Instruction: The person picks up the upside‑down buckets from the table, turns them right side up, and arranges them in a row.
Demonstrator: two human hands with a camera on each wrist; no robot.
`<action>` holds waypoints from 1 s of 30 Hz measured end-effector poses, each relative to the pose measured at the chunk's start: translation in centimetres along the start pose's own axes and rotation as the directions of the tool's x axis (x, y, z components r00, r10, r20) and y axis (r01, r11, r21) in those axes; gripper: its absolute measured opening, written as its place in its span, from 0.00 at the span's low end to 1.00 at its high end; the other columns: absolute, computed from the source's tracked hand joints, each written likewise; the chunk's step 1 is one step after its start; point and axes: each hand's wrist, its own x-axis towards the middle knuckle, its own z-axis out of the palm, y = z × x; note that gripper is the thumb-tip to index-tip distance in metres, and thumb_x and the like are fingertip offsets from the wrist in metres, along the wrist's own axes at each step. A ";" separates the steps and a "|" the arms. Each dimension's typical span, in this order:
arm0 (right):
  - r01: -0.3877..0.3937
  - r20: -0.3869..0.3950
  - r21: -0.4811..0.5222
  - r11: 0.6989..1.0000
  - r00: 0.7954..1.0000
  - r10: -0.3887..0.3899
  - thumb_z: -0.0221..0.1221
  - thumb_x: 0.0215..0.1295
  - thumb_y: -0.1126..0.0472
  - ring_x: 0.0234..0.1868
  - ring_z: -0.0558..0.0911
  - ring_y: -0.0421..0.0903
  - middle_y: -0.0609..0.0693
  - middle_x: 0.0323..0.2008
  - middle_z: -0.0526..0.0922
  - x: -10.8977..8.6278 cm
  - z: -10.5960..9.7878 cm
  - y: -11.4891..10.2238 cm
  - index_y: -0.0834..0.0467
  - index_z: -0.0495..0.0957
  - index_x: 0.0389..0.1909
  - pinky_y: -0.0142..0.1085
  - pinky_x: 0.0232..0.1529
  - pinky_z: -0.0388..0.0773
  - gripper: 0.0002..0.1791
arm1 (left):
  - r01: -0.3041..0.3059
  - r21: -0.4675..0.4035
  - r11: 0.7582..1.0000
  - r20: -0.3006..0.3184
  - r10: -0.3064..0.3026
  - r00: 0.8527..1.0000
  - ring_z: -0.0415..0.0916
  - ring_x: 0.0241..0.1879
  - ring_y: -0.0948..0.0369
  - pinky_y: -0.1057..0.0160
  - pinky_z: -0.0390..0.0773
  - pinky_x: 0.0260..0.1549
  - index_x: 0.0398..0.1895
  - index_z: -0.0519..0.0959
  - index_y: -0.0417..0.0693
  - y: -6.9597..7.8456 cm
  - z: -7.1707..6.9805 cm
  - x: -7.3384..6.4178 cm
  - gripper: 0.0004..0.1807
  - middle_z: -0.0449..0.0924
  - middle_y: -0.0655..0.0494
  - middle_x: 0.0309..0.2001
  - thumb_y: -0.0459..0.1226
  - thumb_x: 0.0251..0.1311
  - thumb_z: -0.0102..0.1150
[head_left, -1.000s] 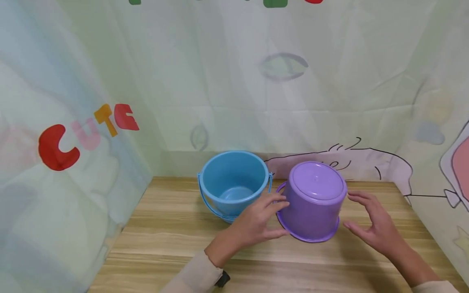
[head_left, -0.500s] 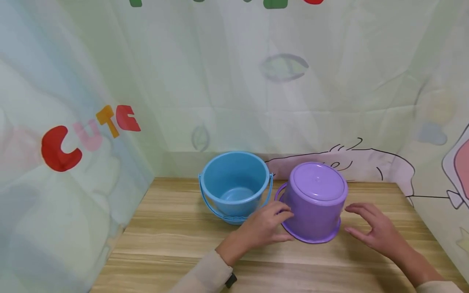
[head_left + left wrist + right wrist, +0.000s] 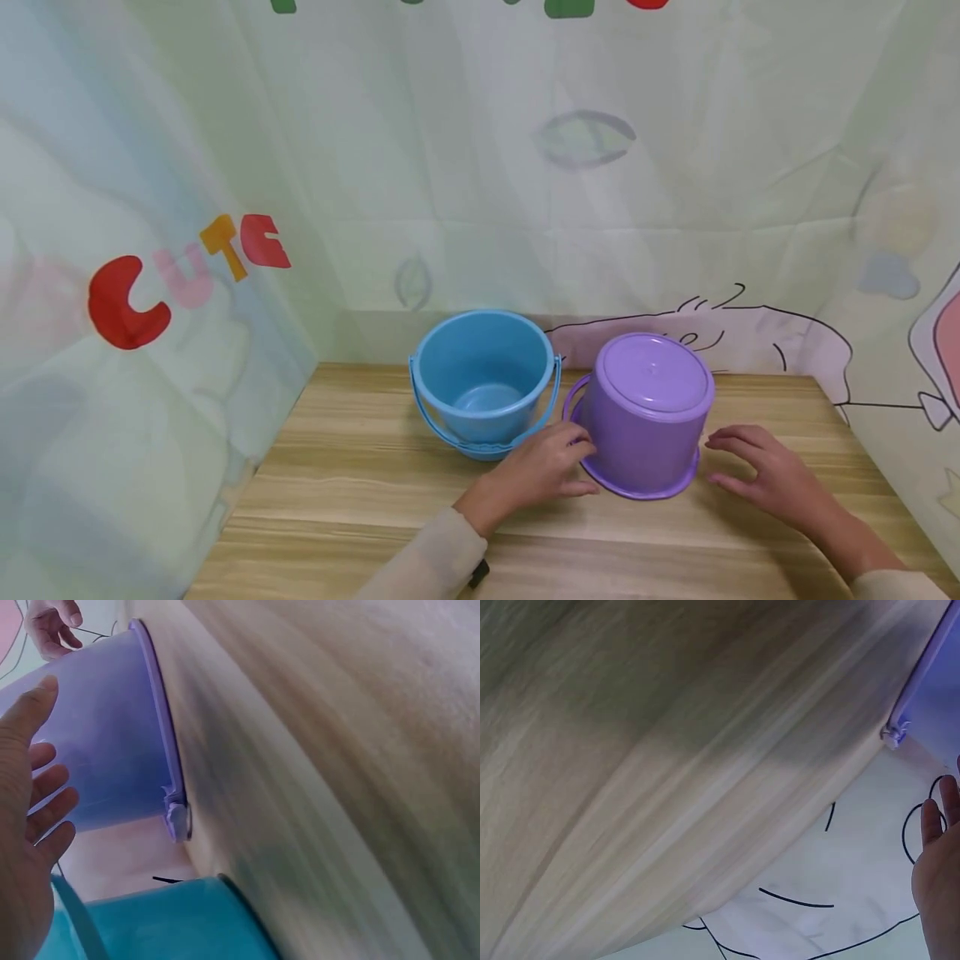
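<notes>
A purple bucket (image 3: 645, 442) stands upside down on the wooden table, its base facing up and its rim on the wood. Its thin purple handle (image 3: 573, 400) sticks out on the left side. My left hand (image 3: 536, 471) is at the bucket's left side, fingers relaxed and holding nothing; in the left wrist view the fingers (image 3: 56, 796) overlap the purple wall. To the right of the bucket, my right hand (image 3: 776, 479) hovers with loosely bent fingers, a small gap from the wall. Left of the purple bucket, a blue bucket (image 3: 480, 421) stands upright, its handle hanging down in front.
The wooden table (image 3: 337, 500) ends at a printed cloth backdrop (image 3: 480, 167) behind and at both sides. The blue bucket stands near the table's back edge, close to the purple one. A dark band (image 3: 480, 573) shows at the left sleeve.
Both hands have moved down along the sides of the purple bucket, and the left has shifted slightly right. Both buckets keep their places on the table.
</notes>
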 end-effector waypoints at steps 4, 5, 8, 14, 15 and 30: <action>0.004 0.021 -0.006 1.000 1.000 -0.004 0.78 0.43 0.48 0.50 0.79 0.45 0.51 0.45 0.86 -0.4 0.5 0.6 0.57 0.87 0.42 0.14 0.69 0.55 0.26 | -0.007 0.037 0.999 0.013 0.007 1.000 0.80 0.49 0.63 0.70 0.78 0.57 0.47 0.86 0.48 0.0 0.6 -0.1 0.27 0.82 0.57 0.48 0.58 0.55 0.74; 0.004 0.024 -0.007 1.000 1.000 -0.004 0.78 0.41 0.49 0.50 0.79 0.45 0.51 0.45 0.86 -0.5 0.6 0.7 0.57 0.87 0.42 0.14 0.69 0.54 0.26 | -0.005 0.048 0.999 0.024 0.004 1.000 0.80 0.49 0.63 0.70 0.78 0.56 0.47 0.86 0.49 0.0 0.8 0.0 0.27 0.82 0.58 0.48 0.59 0.55 0.74; 0.015 0.036 -0.007 1.000 0.999 -0.015 0.79 0.38 0.52 0.49 0.79 0.46 0.50 0.45 0.86 -0.6 1.1 1.1 0.56 0.87 0.41 0.14 0.69 0.53 0.25 | 0.008 0.063 0.998 0.068 -0.012 0.998 0.80 0.48 0.63 0.69 0.79 0.54 0.47 0.87 0.50 0.0 1.1 0.0 0.27 0.82 0.58 0.47 0.60 0.55 0.73; 0.048 0.062 -0.019 0.999 0.997 -0.047 0.78 0.43 0.48 0.46 0.81 0.48 0.47 0.44 0.86 -0.6 1.7 1.5 0.54 0.88 0.38 0.14 0.68 0.55 0.21 | 0.031 0.111 0.993 0.143 -0.047 0.989 0.79 0.47 0.64 0.69 0.79 0.51 0.46 0.87 0.53 0.0 1.9 0.2 0.24 0.82 0.61 0.45 0.60 0.58 0.71; 0.051 0.067 -0.019 0.999 0.997 -0.050 0.78 0.44 0.47 0.46 0.81 0.49 0.46 0.43 0.86 -0.6 1.8 1.5 0.53 0.88 0.38 0.14 0.67 0.57 0.21 | 0.036 0.117 0.993 0.151 -0.053 0.987 0.79 0.47 0.64 0.69 0.79 0.51 0.46 0.87 0.53 0.0 2.1 0.2 0.24 0.82 0.61 0.45 0.60 0.58 0.70; 0.134 0.105 -0.062 0.989 0.986 -0.127 0.77 0.43 0.49 0.43 0.82 0.47 0.44 0.40 0.88 -0.8 2.9 2.3 0.52 0.88 0.33 0.32 0.50 0.76 0.17 | 0.071 0.125 0.990 0.232 -0.099 0.968 0.77 0.42 0.65 0.69 0.77 0.46 0.40 0.87 0.54 -0.5 3.3 0.4 0.20 0.80 0.63 0.38 0.58 0.58 0.71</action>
